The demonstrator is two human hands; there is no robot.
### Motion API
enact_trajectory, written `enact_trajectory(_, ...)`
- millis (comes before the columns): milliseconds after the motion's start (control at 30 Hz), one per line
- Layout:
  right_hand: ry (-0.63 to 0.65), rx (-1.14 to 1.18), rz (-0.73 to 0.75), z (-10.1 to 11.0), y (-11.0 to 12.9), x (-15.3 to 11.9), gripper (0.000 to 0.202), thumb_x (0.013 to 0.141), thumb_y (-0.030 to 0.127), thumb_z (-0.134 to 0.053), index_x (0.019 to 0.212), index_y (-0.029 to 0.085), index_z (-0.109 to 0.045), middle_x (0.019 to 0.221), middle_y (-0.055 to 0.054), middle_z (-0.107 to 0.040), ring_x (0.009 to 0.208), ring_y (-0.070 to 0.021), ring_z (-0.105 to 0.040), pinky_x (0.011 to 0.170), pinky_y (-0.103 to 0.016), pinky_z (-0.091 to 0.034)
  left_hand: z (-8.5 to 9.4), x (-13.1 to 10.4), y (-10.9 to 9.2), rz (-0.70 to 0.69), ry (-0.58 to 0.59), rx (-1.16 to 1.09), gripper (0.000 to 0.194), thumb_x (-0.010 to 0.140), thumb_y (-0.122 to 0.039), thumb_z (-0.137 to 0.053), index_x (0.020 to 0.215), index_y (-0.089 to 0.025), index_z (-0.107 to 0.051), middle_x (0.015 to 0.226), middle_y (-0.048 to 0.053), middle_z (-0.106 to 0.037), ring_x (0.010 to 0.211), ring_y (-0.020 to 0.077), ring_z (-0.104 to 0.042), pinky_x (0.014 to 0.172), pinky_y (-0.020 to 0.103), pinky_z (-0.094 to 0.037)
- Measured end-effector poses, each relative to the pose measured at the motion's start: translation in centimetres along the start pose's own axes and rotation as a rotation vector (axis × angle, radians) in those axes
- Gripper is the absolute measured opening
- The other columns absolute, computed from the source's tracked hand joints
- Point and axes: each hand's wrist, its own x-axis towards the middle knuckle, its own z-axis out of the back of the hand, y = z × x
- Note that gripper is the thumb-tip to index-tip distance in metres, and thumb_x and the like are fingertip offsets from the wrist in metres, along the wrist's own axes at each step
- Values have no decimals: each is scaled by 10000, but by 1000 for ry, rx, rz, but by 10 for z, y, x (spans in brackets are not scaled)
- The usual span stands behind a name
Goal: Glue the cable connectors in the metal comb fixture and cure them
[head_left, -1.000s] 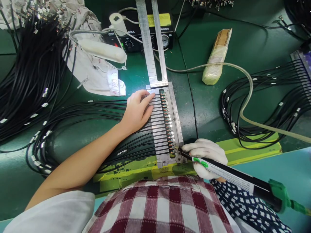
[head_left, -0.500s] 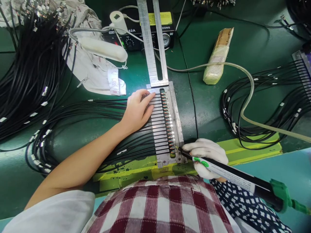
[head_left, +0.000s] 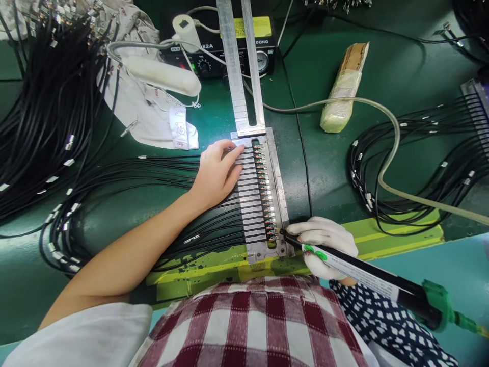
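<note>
A flat metal fixture [head_left: 252, 239] holds a row of black cables [head_left: 221, 223], their stripped ends and small metal connectors [head_left: 270, 223] lined up along its slot. My bare left hand [head_left: 217, 171] rests over the upper cables, thumb and index finger stretched apart on the fixture. In its white glove, my right hand [head_left: 328, 239] wraps round a black dispensing syringe [head_left: 359, 272] with a green cap. The syringe's tip is at the lowest connectors, near the fixture's right edge; whether it touches them I cannot tell.
A dispenser controller [head_left: 210, 63] stands at the back behind a metal bar [head_left: 234, 76]. Loose black cables lie in a thick bundle [head_left: 42, 102] at left, coiled [head_left: 357, 178] at right. A clear hose [head_left: 393, 137] crosses the green table near a wrapped block [head_left: 340, 99].
The syringe tip and my gloved right hand have shifted very slightly up along the fixture. My left hand stays where it was.
</note>
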Motion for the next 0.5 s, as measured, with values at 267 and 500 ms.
enact_trajectory(267, -46, -57, 72, 2, 5, 0, 184, 746, 159, -589, 918, 164, -652, 838, -126, -780, 687, -224, -761, 576, -304, -588, -1, 0, 1, 9, -1, 7, 413, 974, -276, -446, 1370, -205, -535, 1309, 144, -506, 1188, 289, -490, 1018, 486, -395)
enact_trajectory(500, -37, -48, 23, 0, 9, -12, 193, 735, 174, -599, 920, 174, -655, 872, -120, -784, 678, -219, -758, 540, -298, -568, 0, 0, -1, 8, -5, 6, 404, 972, -275, -448, 1359, -207, -542, 1298, 137, -515, 1176, 280, -496, 1022, 479, -391)
